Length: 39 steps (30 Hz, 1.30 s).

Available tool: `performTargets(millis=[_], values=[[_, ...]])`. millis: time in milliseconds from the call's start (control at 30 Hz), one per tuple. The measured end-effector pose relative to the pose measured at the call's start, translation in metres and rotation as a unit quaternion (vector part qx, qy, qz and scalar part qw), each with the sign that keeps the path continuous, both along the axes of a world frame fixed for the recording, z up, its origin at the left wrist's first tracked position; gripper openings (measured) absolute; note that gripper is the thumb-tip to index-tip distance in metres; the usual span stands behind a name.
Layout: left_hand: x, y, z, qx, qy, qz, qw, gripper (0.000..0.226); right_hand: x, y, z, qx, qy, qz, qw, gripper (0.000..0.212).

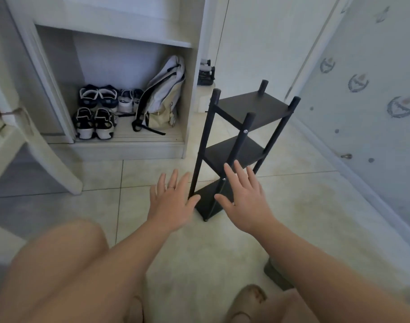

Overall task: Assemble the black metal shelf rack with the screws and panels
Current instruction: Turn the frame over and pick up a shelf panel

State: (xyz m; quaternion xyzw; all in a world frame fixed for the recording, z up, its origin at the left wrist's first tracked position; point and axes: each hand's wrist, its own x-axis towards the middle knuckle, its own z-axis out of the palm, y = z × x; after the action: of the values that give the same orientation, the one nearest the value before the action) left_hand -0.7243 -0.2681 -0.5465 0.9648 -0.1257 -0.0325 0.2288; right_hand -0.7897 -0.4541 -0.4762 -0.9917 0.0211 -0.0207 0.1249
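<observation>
The black metal shelf rack stands upright on the tiled floor, with three dark panels between four black posts. A silver screw head shows on the near post at the top panel. My left hand hovers with straight, spread fingers just left of the rack's near-left post, the thumb close to the post's foot. My right hand is spread flat in front of the bottom panel and hides part of it. Neither hand holds anything.
A white cabinet on the left holds several sneakers and a beige backpack. A white chair leg slants at far left. A patterned wall runs along the right. A dark object lies by my right forearm.
</observation>
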Motion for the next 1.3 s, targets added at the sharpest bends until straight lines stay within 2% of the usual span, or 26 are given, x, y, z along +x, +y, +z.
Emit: performTargets(millis=[233,367,533,633,767,833,967,1133,1300], values=[[0.030,0.040,-0.080,0.102,0.055,0.017,0.993,0.073,0.031,0.029,-0.098,-0.059,0.081,0.007,0.995,0.077],[0.066,0.056,-0.130,0.125,0.114,0.032,0.985,0.075,0.072,0.043,-0.151,-0.059,0.128,0.022,0.990,0.079],[0.103,0.062,-0.149,0.145,0.195,0.041,0.969,0.076,0.118,0.053,-0.169,-0.069,0.190,0.039,0.979,0.079],[0.099,0.066,-0.116,0.139,0.244,0.051,0.958,0.076,0.126,0.057,-0.132,-0.071,0.216,0.045,0.973,0.078],[0.085,0.068,-0.031,0.125,0.286,0.062,0.948,0.075,0.125,0.062,-0.042,-0.052,0.230,0.055,0.970,0.078],[0.080,0.066,0.005,0.117,0.293,0.069,0.946,0.074,0.122,0.063,-0.004,-0.045,0.236,0.059,0.969,0.078],[0.075,0.057,0.120,0.103,0.279,0.070,0.952,0.073,0.119,0.052,0.113,-0.043,0.229,0.068,0.970,0.077],[0.085,0.025,0.216,0.092,0.278,0.078,0.953,0.072,0.132,0.009,0.211,-0.051,0.214,0.065,0.973,0.075],[0.098,-0.031,0.262,0.054,0.312,0.103,0.943,0.072,0.156,-0.069,0.259,-0.048,0.223,0.042,0.973,0.075]])
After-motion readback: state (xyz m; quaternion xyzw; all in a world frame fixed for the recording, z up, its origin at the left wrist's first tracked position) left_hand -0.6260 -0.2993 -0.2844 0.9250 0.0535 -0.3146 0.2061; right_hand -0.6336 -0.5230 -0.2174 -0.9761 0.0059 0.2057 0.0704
